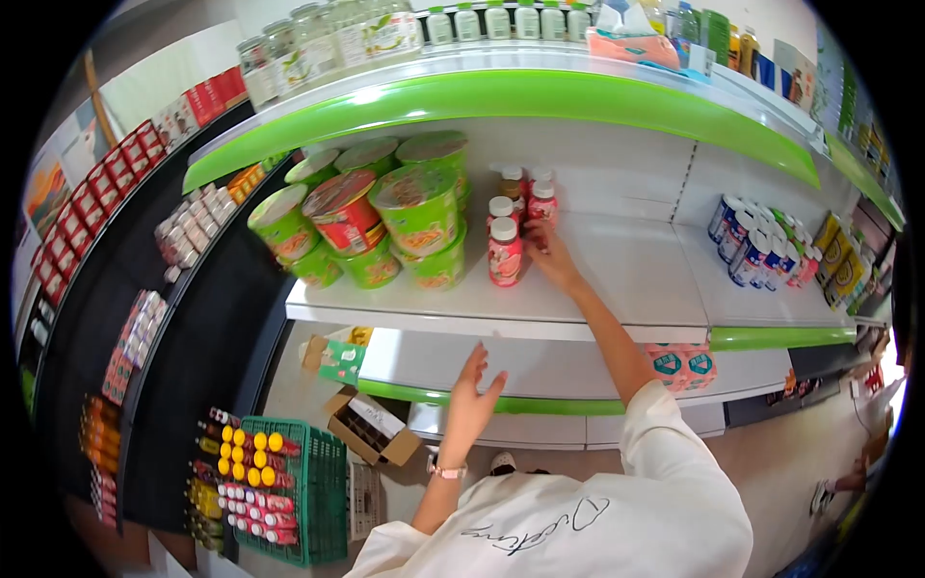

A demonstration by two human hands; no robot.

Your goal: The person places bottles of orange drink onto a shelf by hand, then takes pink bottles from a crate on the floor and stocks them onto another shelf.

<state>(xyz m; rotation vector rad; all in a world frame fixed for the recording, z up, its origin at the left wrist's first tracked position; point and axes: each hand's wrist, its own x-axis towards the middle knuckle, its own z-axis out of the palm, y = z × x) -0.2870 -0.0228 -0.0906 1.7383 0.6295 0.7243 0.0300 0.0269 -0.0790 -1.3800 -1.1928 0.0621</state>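
Several small pink bottles with white caps, the front one (504, 252) nearest the shelf edge, stand in two short rows on the white shelf (617, 279). My right hand (550, 256) is just to their right, thumb and fingers parted and slightly bent, fingertips right at the rear pink bottle (542, 204). A brown-capped bottle (513, 183) is partly hidden among them. Lower down, in front of the shelf below, my left hand (470, 396) hangs in the air with its fingers spread, holding nothing.
Stacked instant noodle cups (419, 207) stand left of the bottles. Farther right are blue-and-white cans (750, 258). A green crate (323, 491) of bottles and an opened cardboard box (395, 446) sit at lower left. The green-edged upper shelf (501, 99) overhangs the bottles.
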